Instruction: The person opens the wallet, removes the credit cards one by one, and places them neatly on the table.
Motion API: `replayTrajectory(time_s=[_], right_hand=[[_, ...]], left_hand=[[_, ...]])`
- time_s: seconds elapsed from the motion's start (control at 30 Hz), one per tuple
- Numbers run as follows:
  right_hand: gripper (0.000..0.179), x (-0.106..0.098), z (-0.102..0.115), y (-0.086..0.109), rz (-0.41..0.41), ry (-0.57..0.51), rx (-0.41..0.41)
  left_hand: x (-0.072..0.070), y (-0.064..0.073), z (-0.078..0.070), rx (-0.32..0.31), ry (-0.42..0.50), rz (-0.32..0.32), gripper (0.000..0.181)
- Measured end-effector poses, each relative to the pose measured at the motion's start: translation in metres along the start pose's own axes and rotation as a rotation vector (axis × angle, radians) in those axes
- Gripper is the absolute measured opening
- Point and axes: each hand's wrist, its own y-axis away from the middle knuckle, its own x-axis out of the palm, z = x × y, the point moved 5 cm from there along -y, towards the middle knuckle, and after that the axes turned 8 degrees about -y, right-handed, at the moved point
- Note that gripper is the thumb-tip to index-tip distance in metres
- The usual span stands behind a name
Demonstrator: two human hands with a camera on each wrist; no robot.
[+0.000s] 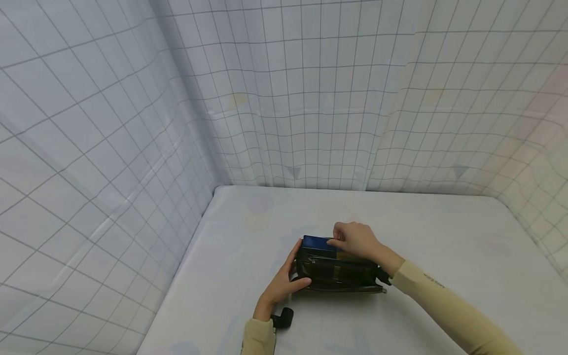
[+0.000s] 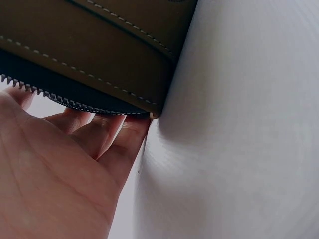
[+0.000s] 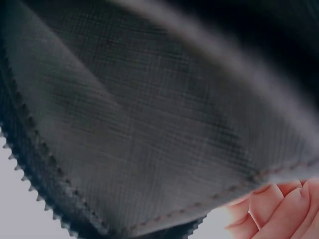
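Note:
A dark zip clutch bag (image 1: 339,271) lies on the white table, its upper side showing a blue panel (image 1: 317,243) and a small tan strip. My left hand (image 1: 284,283) holds its left end, thumb at the front and fingers along the side. Close up in the left wrist view, those fingers press along the zip teeth (image 2: 75,103) below brown stitched leather (image 2: 89,55). Over the back edge bends my right hand (image 1: 357,239), thumb against the blue panel and fingers curled at the edge. Grey lining (image 3: 134,124) fills the right wrist view, with curled fingers (image 3: 279,209) at its stitched hem.
White table (image 1: 248,222) surrounds the bag on all sides. Gridded white cloth (image 1: 319,98) hangs behind it and along both sides. A small black device (image 1: 284,318) sits at the left wrist. Pale yellow sleeves (image 1: 448,301) cover both forearms.

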Motion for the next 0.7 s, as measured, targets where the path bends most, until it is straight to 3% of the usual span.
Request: replayTrajectory(time_s=[0.7], right_hand=[[0.024, 0.0059, -0.0067, 0.0006, 0.02, -0.099, 0.071]], left_hand=[[0.0, 0.0007, 0.0004, 0.003, -0.013, 0.003, 0.089]])
